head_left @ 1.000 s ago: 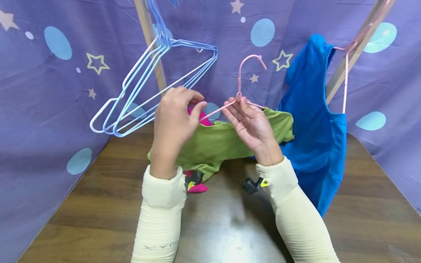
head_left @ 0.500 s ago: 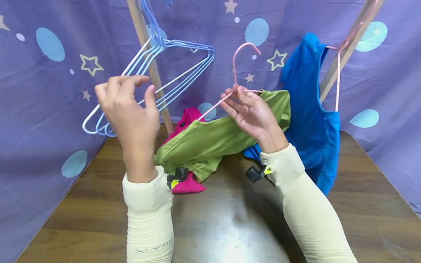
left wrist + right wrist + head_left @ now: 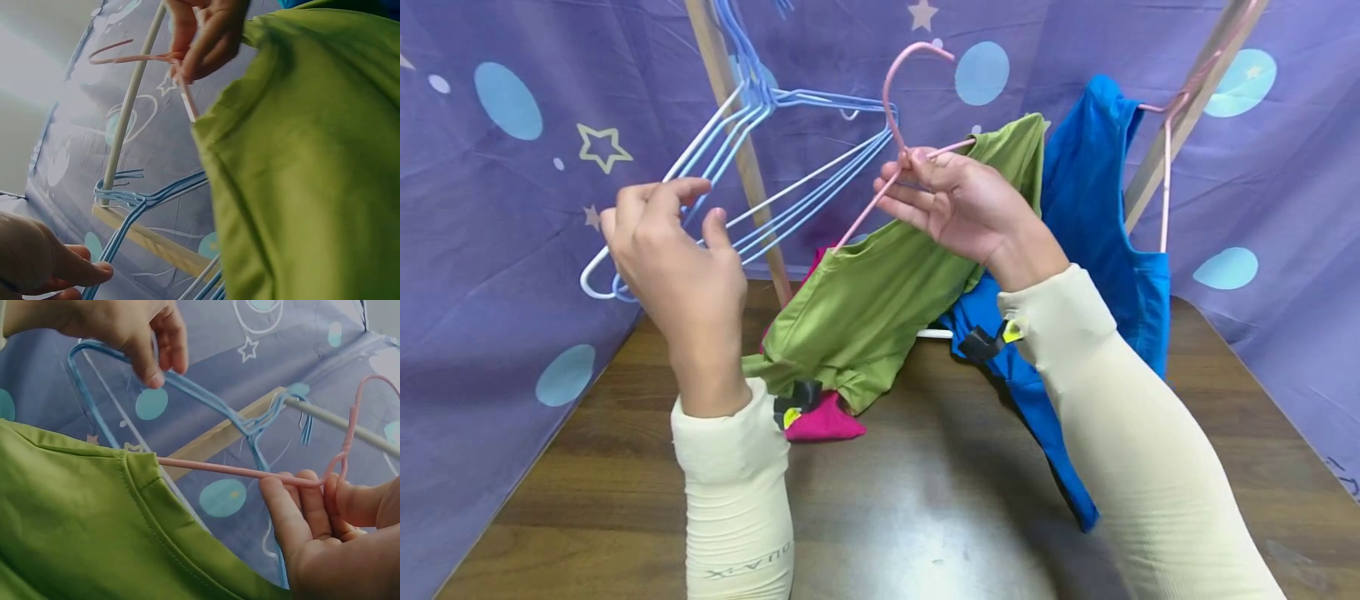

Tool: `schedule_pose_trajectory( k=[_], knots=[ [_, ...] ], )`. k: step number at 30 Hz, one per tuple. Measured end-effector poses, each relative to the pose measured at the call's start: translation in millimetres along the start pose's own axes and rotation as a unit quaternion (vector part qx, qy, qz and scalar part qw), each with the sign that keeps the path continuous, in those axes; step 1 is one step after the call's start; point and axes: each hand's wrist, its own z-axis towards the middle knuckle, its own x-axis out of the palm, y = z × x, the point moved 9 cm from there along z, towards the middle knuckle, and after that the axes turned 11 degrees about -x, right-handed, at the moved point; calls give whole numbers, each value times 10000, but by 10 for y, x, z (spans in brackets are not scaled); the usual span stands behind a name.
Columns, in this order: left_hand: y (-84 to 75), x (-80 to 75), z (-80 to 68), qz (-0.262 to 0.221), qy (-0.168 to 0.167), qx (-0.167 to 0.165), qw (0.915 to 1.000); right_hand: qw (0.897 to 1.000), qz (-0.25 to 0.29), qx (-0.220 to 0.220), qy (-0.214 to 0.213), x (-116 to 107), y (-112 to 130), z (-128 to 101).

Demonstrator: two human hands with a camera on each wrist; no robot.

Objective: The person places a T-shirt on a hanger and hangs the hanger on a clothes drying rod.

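My right hand point(image 3: 970, 200) pinches a pink clothes hanger point(image 3: 919, 92) just below its hook. A green sleeveless top point(image 3: 880, 292) hangs from the hanger's arms, its lower part down by the table. In the right wrist view the pink hanger point(image 3: 212, 468) runs into the top's shoulder. My left hand point(image 3: 673, 250) is at the left, thumb and fingers spread apart, overlapping the blue hangers point(image 3: 730, 158) in the head view. The left wrist view has its fingertips right beside the blue hangers point(image 3: 119, 240).
A blue sleeveless top point(image 3: 1097, 192) hangs on another pink hanger from a wooden bar point(image 3: 1187, 108) at right. Bright pink cloth point(image 3: 827, 421) lies behind and under the green top on the brown table point(image 3: 880, 508). A second bar point(image 3: 715, 50) carries the blue hangers.
My right hand has lifted the pink hanger with the green top upward and slightly left. My left hand has moved left, away from the green top, toward the blue hangers.
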Motion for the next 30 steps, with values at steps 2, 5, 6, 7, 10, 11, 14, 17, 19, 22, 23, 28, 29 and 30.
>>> schedule_pose_trajectory(
  k=[2,5,6,7,10,11,14,17,19,22,23,28,29,30],
  knots=[
    [8,10,4,-38,95,-42,9999,9998,-136,33,-153,43,60,16],
    [20,30,13,-104,285,-19,9995,9988,-295,116,-376,98,151,31],
    [23,41,16,-66,356,23,9993,9984,-308,144,-462,112,181,33],
    [28,50,20,-71,415,55,9991,9980,-328,161,-523,128,213,36],
    [43,80,28,74,598,110,9981,9972,-342,227,-619,161,309,48],
    [49,87,31,126,640,108,9978,9970,-349,259,-645,168,343,50],
    [66,99,39,245,706,85,9972,9955,-396,378,-770,175,450,61],
    [92,101,50,364,712,13,9968,9938,-527,447,-868,166,562,84],
    [119,97,62,433,698,-64,9966,9929,-596,486,-911,153,629,108],
    [168,91,73,526,698,-195,9960,9910,-615,602,-1027,115,721,142],
    [182,89,76,548,696,-220,9958,9903,-602,648,-1068,101,753,152],
    [228,97,92,629,731,-296,9949,9863,-828,628,-1283,-3,961,158],
    [233,101,97,647,746,-299,9947,9856,-835,624,-1331,-26,1000,153],
    [237,105,101,666,755,-303,9945,9850,-844,625,-1367,-50,1036,148]
  ],
)
